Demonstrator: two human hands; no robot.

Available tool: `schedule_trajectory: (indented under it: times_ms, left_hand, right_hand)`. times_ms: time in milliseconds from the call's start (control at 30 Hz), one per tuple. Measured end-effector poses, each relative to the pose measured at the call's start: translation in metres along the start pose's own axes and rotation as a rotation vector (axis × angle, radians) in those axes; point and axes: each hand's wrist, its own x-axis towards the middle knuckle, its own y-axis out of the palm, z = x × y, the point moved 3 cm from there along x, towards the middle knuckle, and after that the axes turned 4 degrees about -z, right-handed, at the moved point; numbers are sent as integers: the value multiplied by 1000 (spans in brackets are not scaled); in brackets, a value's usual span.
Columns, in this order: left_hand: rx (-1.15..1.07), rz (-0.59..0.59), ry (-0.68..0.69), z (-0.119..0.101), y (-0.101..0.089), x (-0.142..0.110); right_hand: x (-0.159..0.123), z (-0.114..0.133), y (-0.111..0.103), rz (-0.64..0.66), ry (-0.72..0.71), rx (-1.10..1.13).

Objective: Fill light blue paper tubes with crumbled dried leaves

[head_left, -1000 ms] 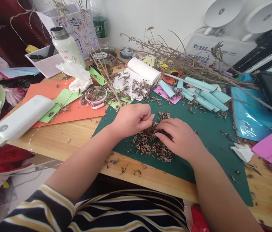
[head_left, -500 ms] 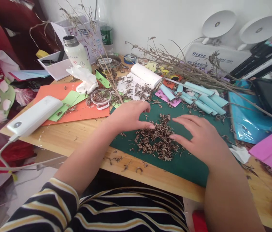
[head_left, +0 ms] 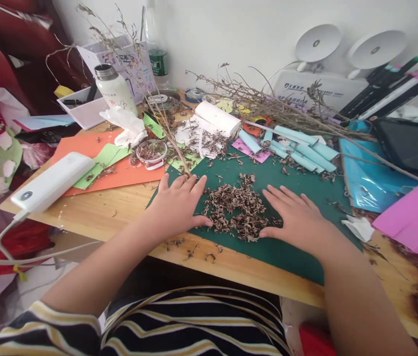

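A loose pile of dried brown leaves (head_left: 236, 205) lies on a dark green mat (head_left: 290, 254) at the front of the wooden desk. My left hand (head_left: 179, 205) is at the pile's left side, fingers spread, its thumb tip close to the leaves. On the right side my right hand (head_left: 294, 217) is also spread, with the thumb near the pile's lower right edge. Both palms face down and neither hand holds anything. Several leaf crumbs (head_left: 209, 256) are scattered along the desk's front edge.
Behind the mat lie light blue paper rolls (head_left: 310, 155), a white roll (head_left: 218, 118) and dry branches (head_left: 268, 101). A small clear tub (head_left: 152, 153) with leaf bits, an uncapped bottle (head_left: 116, 91) and a white power bank (head_left: 53, 182) stand left. A blue packet (head_left: 372, 173) lies right.
My left hand has moved left and spread its fingers flat. The right hand has opened wider beside the pile. The view has shifted slightly, and the leaf pile looks a little more compact.
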Motion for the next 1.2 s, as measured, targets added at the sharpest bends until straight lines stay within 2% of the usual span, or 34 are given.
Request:
schedule_trajectory:
  times_ms: [167, 367, 667, 767, 900, 1033, 1200]
  left_hand:
    - [-12, -30, -10, -6, -1, -3]
    - [12, 13, -6, -12, 9, -9]
    - [12, 3, 66, -37, 10, -4]
    - [-29, 3, 69, -36, 9, -1]
    - [-166, -6, 113, -24, 0, -1]
    - [-303, -75, 131, -14, -16, 5]
    - [-356, -102, 135, -16, -25, 30]
  right_hand:
    - [5, 6, 1, 22, -15, -20]
    - [6, 14, 1, -22, -41, -50]
    - [9, 36, -8, -81, -118, -37]
    - [10, 33, -13, -63, -134, -26]
    - [14, 18, -34, -104, -68, 15]
    - [34, 11, -49, -154, -106, 120]
    - [70, 12, -37, -154, -146, 229]
